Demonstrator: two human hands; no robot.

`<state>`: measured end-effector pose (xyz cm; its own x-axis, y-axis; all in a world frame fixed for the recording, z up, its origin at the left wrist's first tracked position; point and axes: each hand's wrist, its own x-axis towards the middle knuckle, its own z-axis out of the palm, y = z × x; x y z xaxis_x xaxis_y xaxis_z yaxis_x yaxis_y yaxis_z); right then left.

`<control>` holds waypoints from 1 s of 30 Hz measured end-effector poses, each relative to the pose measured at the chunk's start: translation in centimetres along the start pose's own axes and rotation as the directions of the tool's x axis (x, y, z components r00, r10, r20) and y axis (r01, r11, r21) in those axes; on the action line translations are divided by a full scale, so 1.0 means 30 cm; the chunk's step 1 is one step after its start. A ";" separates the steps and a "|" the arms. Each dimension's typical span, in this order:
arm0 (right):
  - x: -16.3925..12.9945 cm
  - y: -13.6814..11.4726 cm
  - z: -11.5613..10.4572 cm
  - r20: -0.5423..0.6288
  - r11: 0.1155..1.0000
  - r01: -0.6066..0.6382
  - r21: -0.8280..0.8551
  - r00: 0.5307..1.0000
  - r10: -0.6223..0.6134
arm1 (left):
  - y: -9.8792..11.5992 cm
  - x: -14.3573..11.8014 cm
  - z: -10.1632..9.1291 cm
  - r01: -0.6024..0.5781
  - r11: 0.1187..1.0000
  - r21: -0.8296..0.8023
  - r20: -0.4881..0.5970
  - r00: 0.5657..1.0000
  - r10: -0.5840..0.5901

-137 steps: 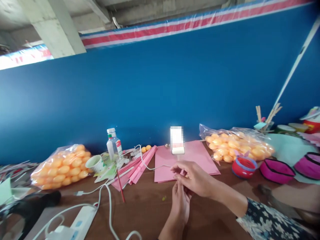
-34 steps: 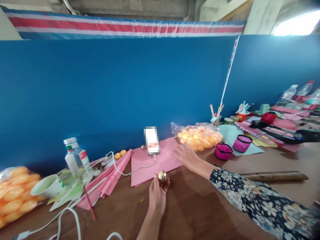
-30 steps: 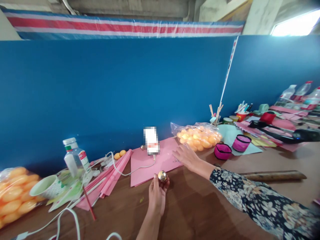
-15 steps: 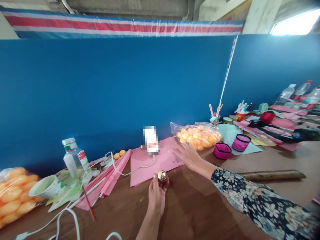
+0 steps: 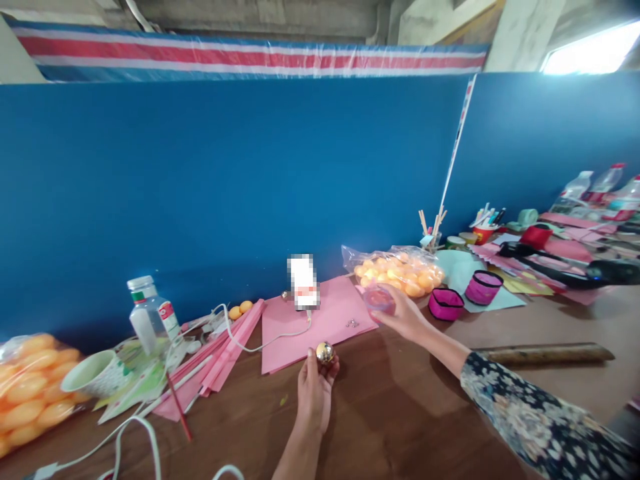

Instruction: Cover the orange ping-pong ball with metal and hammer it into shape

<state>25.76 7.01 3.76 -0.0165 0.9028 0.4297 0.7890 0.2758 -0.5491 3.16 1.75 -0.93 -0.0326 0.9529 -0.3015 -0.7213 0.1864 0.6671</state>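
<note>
My left hand point(image 5: 314, 387) has its fingers wrapped around a shiny gold ball point(image 5: 325, 353), just in front of the pink paper sheets point(image 5: 287, 337). Over the right end of that paper, my right hand point(image 5: 403, 313) grips a clear, rounded, pinkish object point(image 5: 379, 300); blur hides its exact kind. Several tiny silvery pieces point(image 5: 353, 323) lie on the paper near that hand. Behind it rests a clear bag of orange balls point(image 5: 395, 273). A phone point(image 5: 303, 283), its screen pixelated, stands at the back of the paper with a white cable point(image 5: 280, 343) attached.
Left are another bag of orange balls point(image 5: 33, 387), a patterned paper cup point(image 5: 95, 372), a clear bottle point(image 5: 150, 313) and folded pink strips point(image 5: 225, 357). Right are two magenta fabric rings point(image 5: 446, 305) and a wooden stick point(image 5: 550, 353). A blue partition point(image 5: 225, 167) rises behind.
My right hand was spread over the silvery pieces; it has drawn back slightly right and now holds the clear rounded object. The pieces are uncovered. My left hand keeps the gold ball.
</note>
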 end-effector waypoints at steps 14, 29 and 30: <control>-0.101 0.209 -0.093 -0.133 0.929 -0.327 -0.171 0.942 0.307 | -0.027 0.002 -0.015 -0.148 0.957 0.247 0.086 0.988 0.131; -0.261 -0.228 0.196 0.178 0.941 0.134 0.310 0.964 -0.196 | -0.023 -0.004 -0.022 -0.219 0.881 0.420 0.207 0.968 0.142; -0.258 -0.222 0.210 0.174 0.929 0.122 0.349 0.966 -0.192 | -0.026 0.000 -0.024 -0.232 0.866 0.442 0.211 0.966 0.151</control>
<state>16.76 0.27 -0.42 -0.2740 0.8764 0.3960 0.5167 0.4814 -0.7080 3.21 1.43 -1.93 0.0052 0.9989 -0.0467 -0.3115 0.0460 0.9491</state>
